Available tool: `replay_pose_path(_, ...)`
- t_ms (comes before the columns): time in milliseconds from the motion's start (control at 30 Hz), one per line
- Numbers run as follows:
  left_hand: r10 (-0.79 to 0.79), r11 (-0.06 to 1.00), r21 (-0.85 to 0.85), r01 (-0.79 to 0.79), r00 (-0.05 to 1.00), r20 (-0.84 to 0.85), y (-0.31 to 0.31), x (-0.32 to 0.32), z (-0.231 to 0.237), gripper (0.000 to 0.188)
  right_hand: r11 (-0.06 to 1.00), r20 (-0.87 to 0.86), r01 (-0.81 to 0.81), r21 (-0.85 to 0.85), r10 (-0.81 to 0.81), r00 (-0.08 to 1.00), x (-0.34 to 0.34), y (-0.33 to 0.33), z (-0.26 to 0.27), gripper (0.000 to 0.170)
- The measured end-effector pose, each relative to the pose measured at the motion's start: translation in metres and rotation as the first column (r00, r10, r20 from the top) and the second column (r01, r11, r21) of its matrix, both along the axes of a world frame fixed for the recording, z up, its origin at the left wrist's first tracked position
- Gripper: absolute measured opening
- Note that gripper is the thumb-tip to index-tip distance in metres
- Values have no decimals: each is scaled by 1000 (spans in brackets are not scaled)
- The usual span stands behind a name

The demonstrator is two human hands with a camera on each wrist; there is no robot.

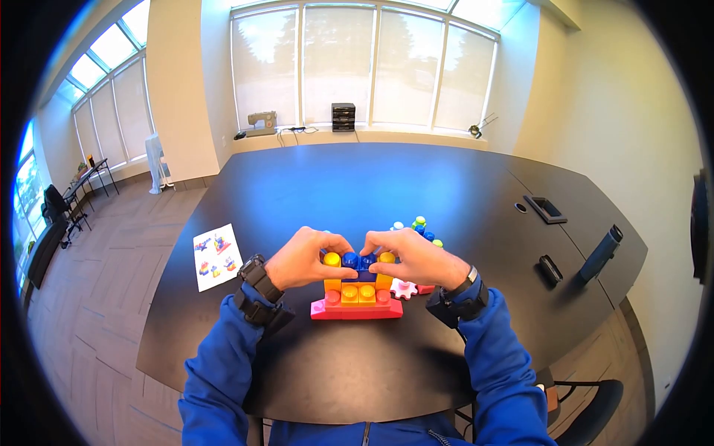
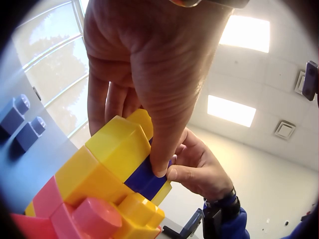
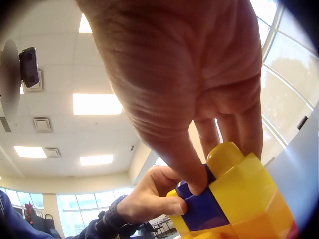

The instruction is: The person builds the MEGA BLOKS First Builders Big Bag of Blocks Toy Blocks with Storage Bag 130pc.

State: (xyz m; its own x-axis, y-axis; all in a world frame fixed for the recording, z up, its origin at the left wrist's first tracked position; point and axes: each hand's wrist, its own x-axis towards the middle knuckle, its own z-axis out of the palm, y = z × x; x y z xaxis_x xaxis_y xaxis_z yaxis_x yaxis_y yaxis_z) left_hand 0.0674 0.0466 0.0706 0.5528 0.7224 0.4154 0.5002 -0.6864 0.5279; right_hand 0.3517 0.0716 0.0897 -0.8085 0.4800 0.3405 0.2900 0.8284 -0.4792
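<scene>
The left hand (image 1: 303,256) and right hand (image 1: 418,256) hold the blue block (image 1: 364,276) from both sides, fingers curled behind it and thumbs on its near face. It sits between yellow blocks (image 1: 332,284) at the top of a stack on a long pink base (image 1: 357,314). The base rests on the worktop (image 1: 349,364), right of the printed sheet (image 1: 227,247).
</scene>
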Motion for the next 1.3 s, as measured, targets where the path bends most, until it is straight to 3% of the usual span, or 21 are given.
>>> replay_pose_path(433,-22,1000,11,22,1000,8,4,-2,-4,38,998,20,-26,-62,28,999,3,0,1,37)
replay_pose_path(600,19,999,46,-14,994,-108,6,0,-9,44,999,9,-17,-39,17,1000,2,3,-3,38)
replay_pose_path(867,1,1000,16,1,991,-131,0,0,1,53,995,13,-61,-77,62,998,12,6,5,44)
replay_pose_path(967,-19,1000,4,20,998,-65,-2,1,2,56,997,-128,16,-73,-25,991,33,7,20,42)
replay_pose_path(1033,-9,1000,-2,9,1000,-1,-1,-3,1,56,976,-223,213,-37,-216,951,50,7,33,37)
replay_pose_path(1067,19,998,-55,-17,999,36,2,-7,3,54,976,-222,212,-40,-215,951,60,13,36,37)
replay_pose_path(1133,76,994,-85,-69,993,85,3,-11,6,39,917,-292,398,-11,-384,876,81,29,34,34)
replay_pose_path(1267,151,988,-34,-148,980,129,13,-24,3,37,885,-263,465,33,-442,858,119,78,-3,33)
replay_pose_path(1300,148,989,-31,-145,981,124,15,-27,1,37,864,-182,503,30,-490,852,126,88,-17,38)
